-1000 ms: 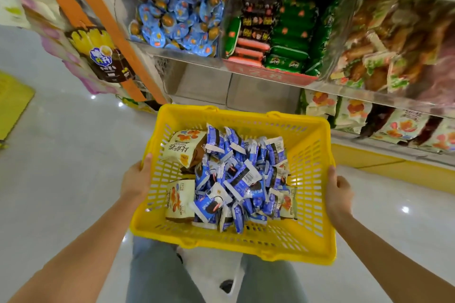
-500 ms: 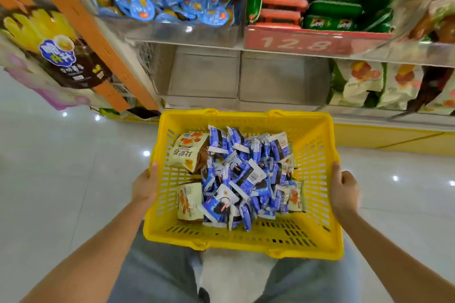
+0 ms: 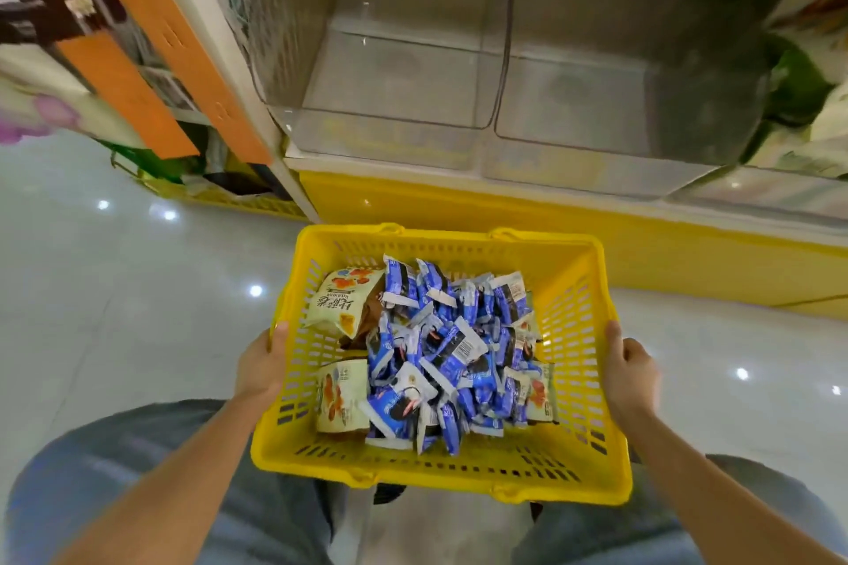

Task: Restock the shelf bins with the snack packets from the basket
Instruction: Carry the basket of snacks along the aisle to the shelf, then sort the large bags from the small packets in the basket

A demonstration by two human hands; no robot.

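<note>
Left hand (image 3: 260, 363) and right hand (image 3: 631, 368) grip the sides of the yellow basket (image 3: 440, 480) — fingers curled round the rim, tips hidden. Blue snack packets (image 3: 443, 358) half-bury cream packets (image 3: 342, 302).

Characters on the cream packet (image 3: 342, 300) are too blurred to read; one blue packet (image 3: 463, 346) bears a barcode.

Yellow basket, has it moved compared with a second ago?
Yes. The yellow basket has dropped lower: its far rim now sits below the shelf's yellow base, instead of up at the empty clear bins.
</note>
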